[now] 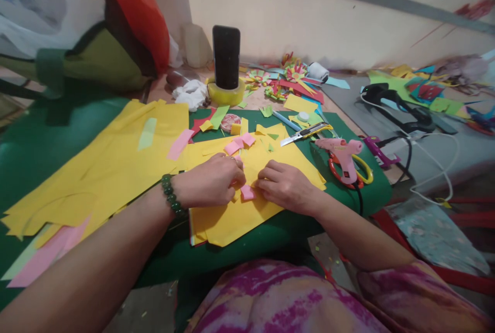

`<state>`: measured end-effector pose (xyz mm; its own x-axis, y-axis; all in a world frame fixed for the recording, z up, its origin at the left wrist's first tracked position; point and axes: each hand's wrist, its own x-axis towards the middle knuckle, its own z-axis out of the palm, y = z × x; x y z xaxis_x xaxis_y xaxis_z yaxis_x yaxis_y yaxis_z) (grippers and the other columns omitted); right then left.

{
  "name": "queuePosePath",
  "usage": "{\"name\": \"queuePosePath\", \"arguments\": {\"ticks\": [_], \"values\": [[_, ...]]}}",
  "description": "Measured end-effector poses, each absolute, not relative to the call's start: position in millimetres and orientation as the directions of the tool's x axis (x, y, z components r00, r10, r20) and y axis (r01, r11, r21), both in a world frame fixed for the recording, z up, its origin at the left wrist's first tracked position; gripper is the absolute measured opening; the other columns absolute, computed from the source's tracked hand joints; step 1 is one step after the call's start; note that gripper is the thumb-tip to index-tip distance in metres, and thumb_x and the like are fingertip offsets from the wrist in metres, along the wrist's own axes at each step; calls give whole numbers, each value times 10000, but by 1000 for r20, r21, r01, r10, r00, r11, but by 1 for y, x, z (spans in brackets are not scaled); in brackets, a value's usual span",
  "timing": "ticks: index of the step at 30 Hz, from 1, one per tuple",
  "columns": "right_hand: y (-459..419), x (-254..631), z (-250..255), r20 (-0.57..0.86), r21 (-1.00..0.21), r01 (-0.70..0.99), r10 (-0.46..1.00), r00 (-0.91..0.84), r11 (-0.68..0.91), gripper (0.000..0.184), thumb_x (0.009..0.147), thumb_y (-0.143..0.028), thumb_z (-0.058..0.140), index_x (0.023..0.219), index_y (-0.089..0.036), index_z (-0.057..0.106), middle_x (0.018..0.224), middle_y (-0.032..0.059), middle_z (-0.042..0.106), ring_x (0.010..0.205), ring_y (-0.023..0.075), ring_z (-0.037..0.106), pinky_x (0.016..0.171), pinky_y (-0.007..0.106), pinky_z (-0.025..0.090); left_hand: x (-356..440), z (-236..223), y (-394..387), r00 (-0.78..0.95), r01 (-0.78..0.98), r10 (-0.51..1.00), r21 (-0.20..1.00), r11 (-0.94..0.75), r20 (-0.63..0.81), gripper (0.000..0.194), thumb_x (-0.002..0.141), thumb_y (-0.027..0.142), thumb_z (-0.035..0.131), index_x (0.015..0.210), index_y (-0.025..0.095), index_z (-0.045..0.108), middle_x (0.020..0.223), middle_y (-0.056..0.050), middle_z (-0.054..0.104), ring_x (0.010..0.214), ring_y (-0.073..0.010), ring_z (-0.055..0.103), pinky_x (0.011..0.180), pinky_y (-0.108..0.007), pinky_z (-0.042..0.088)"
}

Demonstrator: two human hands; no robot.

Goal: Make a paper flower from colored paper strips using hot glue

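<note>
Pink paper strip (248, 192) on yellow paper sheets (222, 227), between left hand (216, 181) and right hand (288, 187) – fingers of both curled, can't tell if gripping – likely light, bendy, easily creased, best pinched gently at the edges.

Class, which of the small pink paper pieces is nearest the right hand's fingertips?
The pink piece directly between the left hand and the right hand; the other small pink pieces lie farther from the wearer, toward the phone.
</note>
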<state>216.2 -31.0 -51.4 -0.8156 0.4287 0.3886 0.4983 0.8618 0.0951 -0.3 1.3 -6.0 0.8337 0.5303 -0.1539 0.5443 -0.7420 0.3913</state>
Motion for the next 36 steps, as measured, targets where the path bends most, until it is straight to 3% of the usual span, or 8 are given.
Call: {"name": "queuePosePath", "arguments": {"ticks": [15, 27, 32, 36], "values": [[-31, 214, -51, 309, 136, 458, 402, -862, 878, 256, 984, -126, 472, 787, -140, 633, 750, 61, 578, 713, 172, 414, 641, 303, 368, 0, -8, 0, 839, 528, 532, 403, -747, -113, 188, 672, 39, 512, 589, 180, 606, 851, -49, 710, 879, -209, 655, 844, -352, 444], [-31, 215, -51, 269, 141, 433, 386, -882, 890, 267, 1004, -152, 433, 829, -146, 634, 785, 64, 584, 728, 172, 431, 641, 304, 369, -1, -7, -1, 832, 541, 539, 399, -740, -130, 180, 673, 45, 516, 598, 184, 602, 856, -41, 718, 910, -206, 657, 869, -344, 436], [-34, 216, -47, 296, 25, 478, 450, -842, 878, 134, 877, -128, 521, 837, -147, 648, 827, 84, 625, 759, 195, 453, 666, 319, 394, -1, -6, -1, 832, 546, 535, 376, -748, -144, 187, 689, 62, 499, 639, 185, 631, 869, -47, 709, 920, -205, 652, 886, -348, 436], [-35, 217, -41, 252, -86, 486, 491, -834, 869, 219, 799, -142, 525, 969, -133, 664, 922, 116, 637, 806, 216, 461, 714, 343, 420, -1, -6, -1, 833, 545, 535, 380, -748, -140, 187, 689, 63, 503, 660, 184, 643, 877, -56, 707, 919, -215, 651, 873, -353, 438]]}}
